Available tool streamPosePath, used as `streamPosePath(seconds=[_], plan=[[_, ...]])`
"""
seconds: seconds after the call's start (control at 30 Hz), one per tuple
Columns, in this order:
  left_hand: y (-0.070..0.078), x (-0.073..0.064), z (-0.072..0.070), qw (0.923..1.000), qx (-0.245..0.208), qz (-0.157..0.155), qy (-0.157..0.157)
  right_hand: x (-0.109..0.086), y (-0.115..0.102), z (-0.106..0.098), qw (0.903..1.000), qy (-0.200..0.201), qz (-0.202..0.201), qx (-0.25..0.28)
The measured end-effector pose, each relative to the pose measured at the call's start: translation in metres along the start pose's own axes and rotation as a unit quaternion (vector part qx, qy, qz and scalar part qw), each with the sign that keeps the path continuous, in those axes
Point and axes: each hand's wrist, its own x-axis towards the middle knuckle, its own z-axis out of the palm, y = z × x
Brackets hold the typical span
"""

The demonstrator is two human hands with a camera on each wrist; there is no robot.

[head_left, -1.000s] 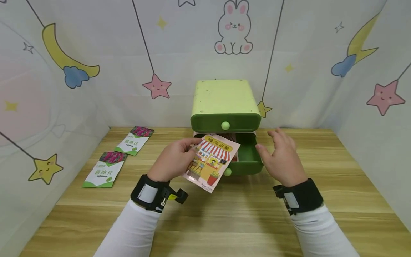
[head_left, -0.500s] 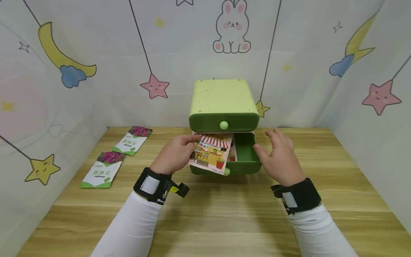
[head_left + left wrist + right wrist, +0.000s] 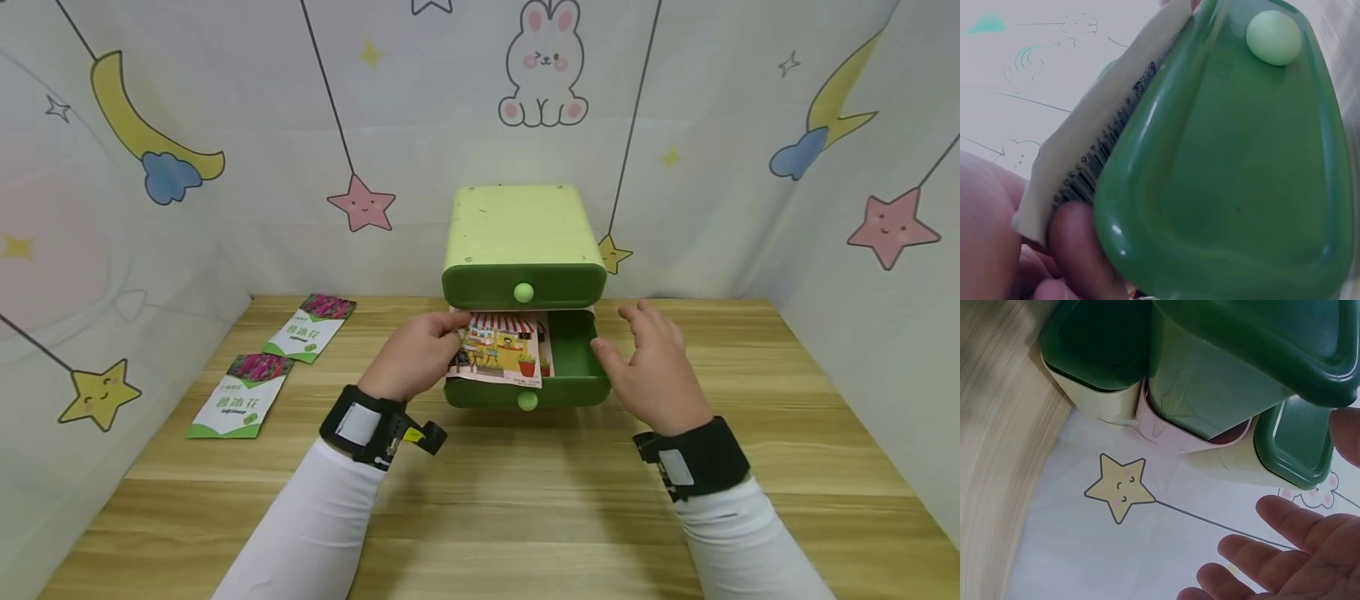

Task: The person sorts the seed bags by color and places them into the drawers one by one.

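My left hand (image 3: 412,354) pinches the left edge of a pink-bordered seed packet (image 3: 495,354) with a striped awning picture. The packet lies over the left part of the pulled-out green drawer (image 3: 576,350), its lower edge overlapping the front. Its barcode side (image 3: 1100,150) faces the drawer front (image 3: 1241,162) in the left wrist view. Beneath it, part of another pink packet (image 3: 546,354) shows inside the drawer. At the drawer's right side, my right hand (image 3: 656,367) has its fingers extended, thumb close to the drawer's corner; it holds nothing.
The small cabinet (image 3: 521,225) has a pale green top and a closed upper drawer (image 3: 491,287); another drawer front (image 3: 1097,350) shows in the right wrist view. Two white-and-green seed packets (image 3: 311,327) (image 3: 240,398) lie on the wooden table (image 3: 480,517). A patterned cloth (image 3: 420,125) stands behind.
My left hand has moved the packet from in front of the drawer back and down over its left part, and the packet has turned straighter. The right hand stays about where it was.
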Motion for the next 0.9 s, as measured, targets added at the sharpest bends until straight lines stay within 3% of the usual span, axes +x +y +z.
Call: streamPosePath(seconds=[0.2, 0.5, 0.9], plan=[[-0.0011, 0.0012, 0.001, 0.9998, -0.02, 0.002, -0.004, 0.0005, -0.0008, 0.0004, 1.0, -0.001, 0.006, -0.005], [-0.0033, 0.0057, 0.0028, 0.9997, 0.017, 0.017, 0.0, -0.0002, -0.0024, -0.0006, 0.9999, -0.006, 0.01, -0.007], [-0.0019, 0.0096, 0.0053, 0.9992, 0.033, 0.023, 0.008, -0.0006, -0.004, -0.0004, 0.9999, -0.007, 0.008, -0.006]])
